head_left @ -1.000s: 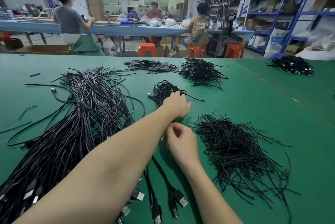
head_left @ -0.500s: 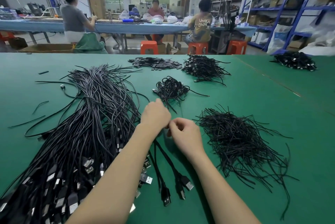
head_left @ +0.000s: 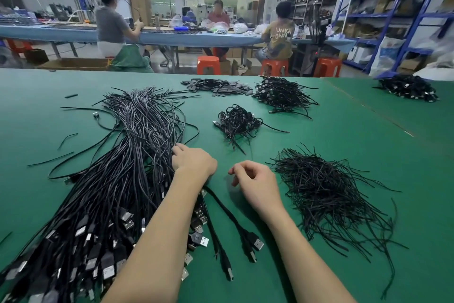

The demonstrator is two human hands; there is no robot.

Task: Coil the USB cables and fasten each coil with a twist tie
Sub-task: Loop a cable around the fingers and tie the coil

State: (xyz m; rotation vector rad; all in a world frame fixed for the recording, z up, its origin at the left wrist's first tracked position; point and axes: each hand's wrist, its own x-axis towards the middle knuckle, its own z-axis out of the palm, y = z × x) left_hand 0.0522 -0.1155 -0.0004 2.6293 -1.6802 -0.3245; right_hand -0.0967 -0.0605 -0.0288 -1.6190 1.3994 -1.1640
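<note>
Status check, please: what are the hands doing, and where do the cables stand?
Left hand reaching into loose USB cables. Right hand loosely curled, empty, beside twist ties. Nothing blocking.

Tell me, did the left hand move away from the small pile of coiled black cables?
Yes. The left hand pulled back toward the person and leftward, from the small pile of coiled black cables to the big bundle of loose black USB cables.

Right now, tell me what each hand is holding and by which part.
The right hand holds nothing visible, fingers loosely curled. The left hand reaches into the cable bundle; whether it grips a cable cannot be told.
</note>
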